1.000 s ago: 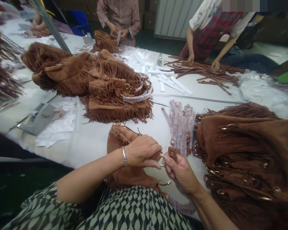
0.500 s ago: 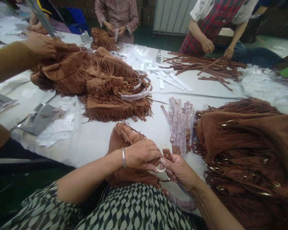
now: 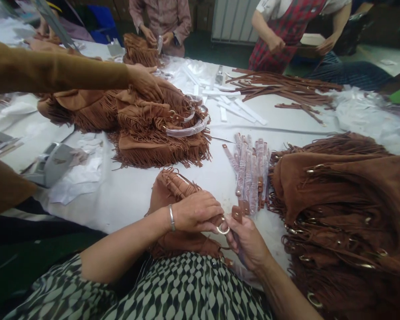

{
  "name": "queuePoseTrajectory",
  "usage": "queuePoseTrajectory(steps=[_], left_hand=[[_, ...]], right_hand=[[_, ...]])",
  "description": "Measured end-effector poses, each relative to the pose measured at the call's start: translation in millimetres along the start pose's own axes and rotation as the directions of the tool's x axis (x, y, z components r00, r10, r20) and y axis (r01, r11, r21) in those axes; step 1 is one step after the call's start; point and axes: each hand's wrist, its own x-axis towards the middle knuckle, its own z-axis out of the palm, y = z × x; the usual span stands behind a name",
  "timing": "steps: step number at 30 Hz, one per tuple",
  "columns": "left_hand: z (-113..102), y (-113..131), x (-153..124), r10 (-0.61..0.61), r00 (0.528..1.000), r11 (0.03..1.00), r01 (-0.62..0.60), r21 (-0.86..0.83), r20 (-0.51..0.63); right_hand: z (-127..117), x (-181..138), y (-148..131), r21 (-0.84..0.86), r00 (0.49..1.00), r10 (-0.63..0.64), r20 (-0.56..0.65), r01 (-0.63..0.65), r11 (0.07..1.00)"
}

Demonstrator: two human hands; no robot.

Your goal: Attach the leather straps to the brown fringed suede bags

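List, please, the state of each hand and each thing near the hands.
left hand: closed on the metal ring
right hand: holding the strap end
metal ring: between both hands
strap end: upright, above the ring
fringed bag: under the left hand
wrapped straps: lying side by side on the table

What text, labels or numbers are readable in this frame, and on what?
None readable.
Brown suede fringed bag under the left hand: no visible label.
Brown strap end in the right hand: no marking.
Plastic-wrapped brown straps: no print legible.
White paper strips on the white table: no text can be made out.
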Motion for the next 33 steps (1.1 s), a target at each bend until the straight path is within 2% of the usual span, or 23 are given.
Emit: queuePoseTrajectory(steps=[2, 4, 7, 10, 13, 16, 22, 28, 33], left_hand=[[0.6, -2.5, 1.1, 0.022, 1.0, 0.999, -0.022, -0.026, 0.012], [-0.6, -5.5, 2.1, 0.012, 1.0, 0.999, -0.012, -0.033, 0.012], [-3.3, -7.8, 2.3, -0.03, 0.999, 0.999, 0.031, -0.017, 0.008], [-3.0, -4.8, 2.0, -0.069, 0.997, 0.997, 0.068, 0.026, 0.03], [0.7, 0.3, 4.1, -0.103, 0.993, 0.991, 0.098, 0.089, 0.06], [4.7, 2.2, 7.5, -0.132, 0.99, 0.982, 0.124, 0.144, 0.044], [5.9, -1.3, 7.8, -0.118, 0.992, 0.988, 0.112, 0.104, 0.05], [-0.7, -4.2, 7.9, -0.068, 0.997, 0.992, 0.064, 0.105, 0.039], [-5.0, -2.6, 6.8, -0.04, 0.999, 0.993, 0.039, 0.109, 0.005]], right_hand=[[-8.0, 3.1, -5.8, -0.072, 0.998, 0.017, 0.065, -0.013, 0.997], [-8.0, 3.6, -5.2, -0.075, 0.998, -0.044, 0.046, 0.048, 0.996], [2.8, 0.6, 5.0, -0.011, 0.972, -0.19, -0.142, 0.19, 0.982], [11.3, -1.3, 13.9, 0.03, 0.941, -0.208, -0.268, 0.224, 0.974], [9.2, 2.0, 11.4, 0.012, 0.971, -0.173, -0.168, 0.177, 0.984], [2.1, 7.2, 3.5, 0.006, 0.986, -0.154, -0.056, 0.155, 0.988], [-7.2, 11.6, -3.1, 0.083, 0.996, -0.062, 0.061, 0.057, 0.995], [-15.3, 20.0, -17.2, 0.116, 0.974, 0.054, 0.221, -0.082, 0.99], [-17.5, 23.5, -20.8, 0.101, 0.951, 0.075, 0.301, -0.11, 0.989]])
